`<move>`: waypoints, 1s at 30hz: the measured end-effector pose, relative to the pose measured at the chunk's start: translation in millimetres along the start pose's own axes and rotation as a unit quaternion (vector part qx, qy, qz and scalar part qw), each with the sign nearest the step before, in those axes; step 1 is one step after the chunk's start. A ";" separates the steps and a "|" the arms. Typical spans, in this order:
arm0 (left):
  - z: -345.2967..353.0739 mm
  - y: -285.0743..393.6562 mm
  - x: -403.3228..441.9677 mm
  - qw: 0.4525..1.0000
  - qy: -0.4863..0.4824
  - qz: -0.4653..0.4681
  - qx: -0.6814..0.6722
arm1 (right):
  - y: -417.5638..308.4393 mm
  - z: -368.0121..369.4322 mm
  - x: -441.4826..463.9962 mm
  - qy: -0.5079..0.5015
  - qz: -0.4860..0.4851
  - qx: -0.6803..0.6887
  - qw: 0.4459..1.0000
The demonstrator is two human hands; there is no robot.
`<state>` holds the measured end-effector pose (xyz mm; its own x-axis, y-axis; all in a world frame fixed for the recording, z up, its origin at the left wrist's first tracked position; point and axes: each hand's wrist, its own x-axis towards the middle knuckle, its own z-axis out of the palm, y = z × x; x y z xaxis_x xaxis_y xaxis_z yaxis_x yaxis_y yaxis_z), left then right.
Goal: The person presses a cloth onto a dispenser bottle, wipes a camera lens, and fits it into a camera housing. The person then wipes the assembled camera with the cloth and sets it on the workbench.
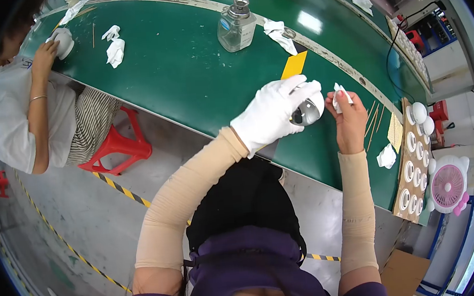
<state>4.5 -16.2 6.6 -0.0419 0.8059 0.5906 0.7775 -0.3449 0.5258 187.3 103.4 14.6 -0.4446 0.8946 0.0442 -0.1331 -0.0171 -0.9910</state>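
Note:
My left hand [267, 111], in a white glove, is closed around a round white piece with a shiny, mirror-like dome [309, 112]. The dome faces right, over the green table near its front edge. Just to the right, my bare right hand [350, 121] pinches a crumpled white wipe [340, 96] between thumb and fingers. A small gap separates the wipe from the dome. Beyond my gloved hand lies a yellow card [294, 65]. Several thin wooden sticks [374, 124] and another crumpled wipe [386, 157] rest to the right of my right hand.
A clear bottle with a metal top [237, 27] stands at the back. Crumpled wipes [115, 51] lie farther left. On the right are a board of white round parts [410, 172] and a pink-and-white fan [449, 184]. A co-worker [31, 115] sits at left on a red stool [117, 147].

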 end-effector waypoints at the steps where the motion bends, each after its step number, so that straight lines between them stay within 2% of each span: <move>1: 1.1 -1.7 4.6 0.998 -0.024 -0.016 -0.052 | -2.7 0.2 -5.4 0.003 0.000 0.001 1.000; 3: -2.1 -5.6 8.2 0.998 -0.029 -0.010 -0.058 | -8.7 5.8 -17.3 0.010 -0.075 -0.036 0.997; 5: -4.5 -8.4 10.8 0.981 -0.062 -0.058 -0.174 | -10.1 14.0 -29.7 -0.060 -0.180 -0.106 0.976; 6: -0.1 -11.1 10.2 0.978 -0.060 -0.060 -0.188 | -15.1 23.6 -28.2 -0.124 -0.284 -0.231 0.922; 7: 0.4 -12.1 10.4 0.979 -0.063 -0.059 -0.187 | -19.1 33.1 -25.6 -0.184 -0.377 -0.348 0.838; 8: 0.7 -12.8 8.7 0.968 -0.064 -0.085 -0.229 | -13.9 40.6 -25.8 -0.180 -0.375 -0.347 0.841; 9: 1.5 -12.4 7.6 0.954 -0.065 -0.111 -0.272 | -7.9 47.7 -26.8 -0.157 -0.308 -0.292 0.892; 11: 3.5 -8.8 7.3 0.953 -0.069 -0.125 -0.268 | -0.8 51.6 -16.3 -0.108 -0.191 -0.147 0.964; 13: 3.4 -4.9 9.3 0.952 -0.046 -0.136 -0.270 | -2.4 48.3 -8.4 -0.074 -0.019 -0.039 0.996; 14: 9.0 -11.5 7.2 0.936 -0.048 -0.123 -0.326 | -1.8 48.0 -12.1 -0.099 -0.058 -0.065 0.991; 15: 5.1 -10.0 8.8 0.937 -0.050 -0.122 -0.325 | 0.7 47.7 -17.5 -0.124 -0.095 -0.093 0.983; 17: -1.6 -4.2 9.9 0.944 -0.080 -0.143 -0.286 | 4.5 40.8 -19.5 -0.133 -0.110 -0.068 0.983; 19: 1.2 -5.3 9.5 0.945 -0.074 -0.143 -0.286 | 3.2 38.8 -21.5 -0.167 -0.191 -0.143 0.957; 20: 3.1 -6.4 8.5 0.945 -0.067 -0.145 -0.284 | 4.1 38.1 -20.5 -0.167 -0.191 -0.144 0.957; 22: 7.6 -11.6 7.4 0.939 -0.060 -0.141 -0.306 | 6.4 38.7 -16.7 -0.165 -0.276 -0.239 0.916; 23: 9.4 -13.9 7.1 0.933 -0.053 -0.138 -0.327 | 5.8 40.9 -15.0 -0.166 -0.274 -0.239 0.916; 25: 7.7 -13.1 11.5 0.918 -0.063 -0.169 -0.353 | -0.5 46.7 -12.6 -0.117 -0.137 -0.109 0.978; 26: 4.2 -9.1 11.3 0.874 -0.078 -0.242 -0.415 | -3.3 45.0 -7.3 -0.099 -0.111 -0.122 0.981; 27: 0.5 -7.7 12.4 0.874 -0.080 -0.239 -0.415 | 0.1 39.3 -1.6 -0.096 -0.114 -0.122 0.981; 29: -5.8 -6.0 13.6 0.941 -0.109 -0.180 -0.265 | 13.0 27.8 6.5 -0.042 0.041 0.025 0.998; 30: -7.9 -4.8 15.3 0.925 -0.123 -0.204 -0.298 | 11.9 29.7 4.3 0.008 0.063 0.073 0.995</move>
<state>-4.8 -6.0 17.9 -0.0542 0.9870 0.1511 0.2420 -0.1338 0.9610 157.5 93.8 6.8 -0.4512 0.8886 -0.0825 -0.2049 -0.1931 -0.9596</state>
